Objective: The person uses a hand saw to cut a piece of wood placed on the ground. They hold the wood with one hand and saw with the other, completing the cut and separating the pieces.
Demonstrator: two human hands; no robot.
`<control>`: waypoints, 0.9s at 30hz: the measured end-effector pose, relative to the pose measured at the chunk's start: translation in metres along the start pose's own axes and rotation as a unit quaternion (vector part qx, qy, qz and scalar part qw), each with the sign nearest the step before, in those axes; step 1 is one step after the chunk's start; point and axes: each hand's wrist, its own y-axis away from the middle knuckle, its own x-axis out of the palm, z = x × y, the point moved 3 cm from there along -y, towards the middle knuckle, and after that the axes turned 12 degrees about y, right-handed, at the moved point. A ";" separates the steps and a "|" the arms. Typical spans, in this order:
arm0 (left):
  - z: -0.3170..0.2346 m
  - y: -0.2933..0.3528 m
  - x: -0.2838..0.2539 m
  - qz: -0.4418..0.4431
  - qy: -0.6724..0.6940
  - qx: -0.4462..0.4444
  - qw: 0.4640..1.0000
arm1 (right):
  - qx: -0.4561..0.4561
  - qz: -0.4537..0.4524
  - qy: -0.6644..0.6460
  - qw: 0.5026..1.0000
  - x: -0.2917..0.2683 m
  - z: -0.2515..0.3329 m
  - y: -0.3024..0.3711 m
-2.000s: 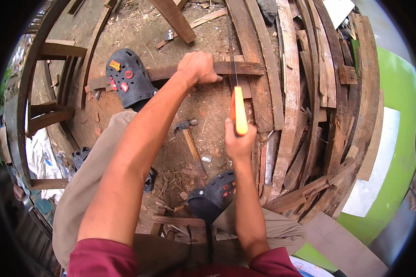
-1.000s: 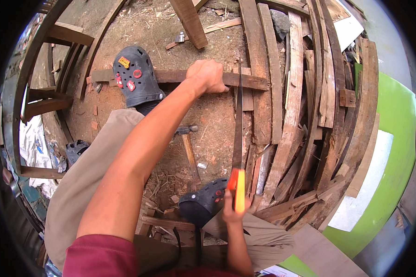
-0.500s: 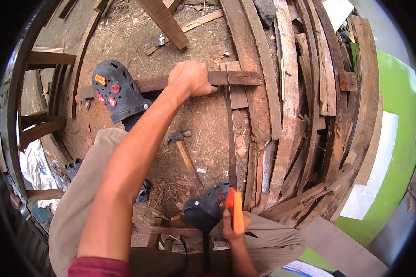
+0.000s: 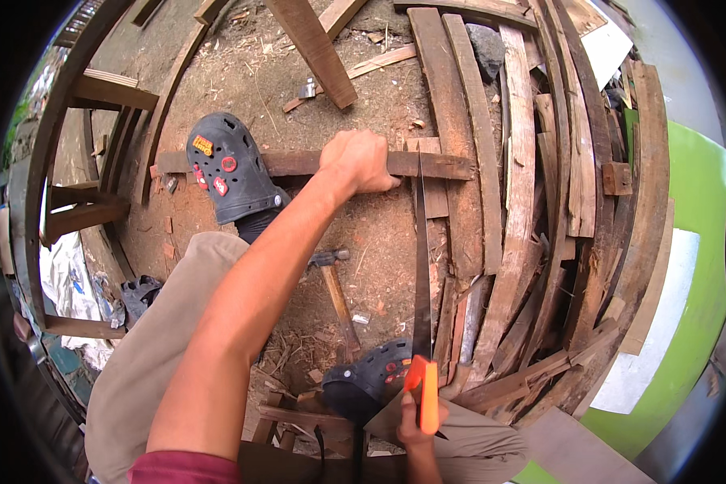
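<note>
My left hand (image 4: pixel 358 164) is closed around a narrow brown wood strip (image 4: pixel 294 164) that lies crosswise ahead of me. Near the strip's left end, my foot in a dark clog (image 4: pixel 232 173) presses down on it. The strip's right end rests over a short flat block and a wider plank (image 4: pixel 460 210). In my right hand (image 4: pixel 412 423) is the orange handle of a handsaw (image 4: pixel 423 274). Its long blade points away from me, and the tip reaches the strip just right of my left hand.
A hammer (image 4: pixel 339 302) lies on the dirt between my feet. Many old planks (image 4: pixel 515 185) are stacked along the right, beside a green panel (image 4: pixel 694 185). A wooden frame (image 4: pixel 36 185) stands at the left. Ahead, a board (image 4: pixel 315 52) slants down. A grey stone (image 4: pixel 486 50) sits among the planks.
The whole view has shifted, so things sit lower and further right. The saw handle has come slightly back toward me relative to the strip. Both hands keep their hold.
</note>
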 end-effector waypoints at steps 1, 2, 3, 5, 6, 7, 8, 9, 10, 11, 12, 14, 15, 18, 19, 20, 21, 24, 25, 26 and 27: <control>-0.003 -0.001 0.000 -0.003 -0.004 0.000 1.000 | 0.054 -0.006 -0.063 0.997 0.005 -0.010 -0.022; -0.001 -0.001 0.003 -0.011 -0.006 0.006 1.000 | 0.108 -0.016 -0.122 0.986 0.006 -0.010 -0.045; 0.002 -0.002 0.005 -0.020 -0.008 0.013 1.000 | 0.058 -0.017 -0.093 0.994 0.026 -0.010 -0.097; -0.002 -0.004 0.004 -0.029 0.002 0.017 0.999 | 0.023 -0.071 -0.067 0.995 0.053 0.025 -0.176; -0.003 -0.003 0.003 -0.030 -0.001 0.026 0.999 | 0.037 -0.090 -0.088 0.991 0.060 0.039 -0.193; 0.002 -0.002 0.000 -0.030 -0.005 0.033 0.999 | 0.035 -0.086 -0.084 0.992 0.062 0.039 -0.189; 0.003 -0.002 0.003 -0.024 -0.006 0.038 0.999 | 0.039 -0.079 -0.078 0.993 0.061 0.033 -0.178; 0.003 0.000 0.001 -0.005 0.012 0.024 1.000 | 0.038 -0.051 -0.070 0.996 0.058 0.026 -0.147; 0.005 -0.006 -0.007 -0.014 0.016 0.022 1.000 | 0.000 -0.052 -0.026 0.998 0.049 0.017 -0.104; 0.004 -0.005 -0.008 -0.015 0.022 0.021 0.999 | -0.014 -0.035 0.025 0.999 0.034 0.004 -0.057; 0.004 0.000 0.000 -0.006 0.032 0.019 0.999 | 0.016 -0.020 -0.002 1.000 0.025 -0.006 -0.012; 0.001 0.002 0.002 -0.006 0.024 0.009 1.000 | 0.002 -0.022 -0.037 0.999 0.015 -0.004 -0.009; 0.002 0.000 0.000 -0.007 0.017 0.001 1.000 | -0.005 -0.020 -0.050 0.999 0.007 -0.004 -0.011; 0.000 -0.001 0.002 -0.015 0.010 0.027 0.999 | 0.010 -0.056 -0.074 0.996 0.043 0.014 -0.137; -0.005 -0.002 0.000 -0.016 0.012 0.042 0.999 | 0.020 -0.076 -0.085 0.993 0.058 0.021 -0.182; -0.005 0.002 0.003 -0.009 0.006 0.038 0.999 | -0.003 -0.111 -0.085 0.990 0.065 0.039 -0.208; -0.002 0.000 0.002 -0.007 0.000 0.029 1.000 | 0.007 -0.105 -0.095 0.990 0.067 0.037 -0.208; 0.006 -0.009 -0.008 0.000 0.002 0.008 1.000 | -0.029 -0.044 -0.022 0.998 0.053 -0.002 -0.095; 0.004 -0.007 -0.006 0.006 0.005 0.002 1.000 | -0.064 -0.042 0.024 0.997 0.039 -0.013 -0.044; 0.005 -0.004 -0.001 0.017 0.008 -0.004 1.000 | -0.055 -0.039 0.033 0.997 0.034 -0.033 0.012; 0.004 -0.004 0.000 -0.001 0.005 0.003 1.000 | -0.054 -0.083 0.035 0.994 0.026 -0.021 0.007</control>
